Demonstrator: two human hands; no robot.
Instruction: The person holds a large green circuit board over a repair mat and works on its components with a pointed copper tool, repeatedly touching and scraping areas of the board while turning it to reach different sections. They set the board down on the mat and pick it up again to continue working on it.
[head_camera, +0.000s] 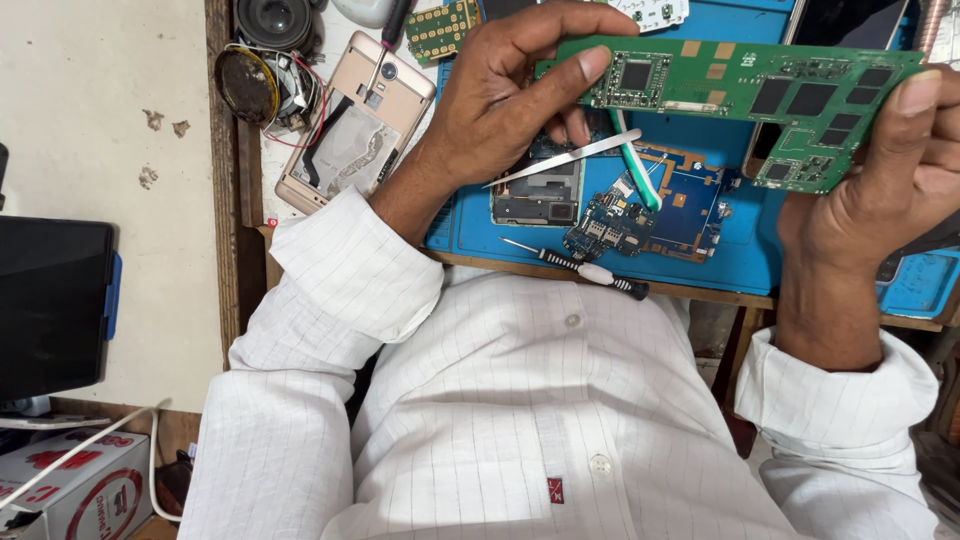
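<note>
Both hands held long green circuit board (745, 95) above blue mat (700, 260): left hand (500, 95) grip pinching one end, right hand (890, 180) grip clasping other.

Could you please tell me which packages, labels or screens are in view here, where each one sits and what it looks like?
Cardboard box: bottom left corner, on the floor; white with red print, a white cable across it.
Dark screen: left edge, above the box; black, rectangular, blank, with a blue edge on its right side.
Shirt label: bottom centre, on the white shirt's front placket; small red rectangle.
</note>
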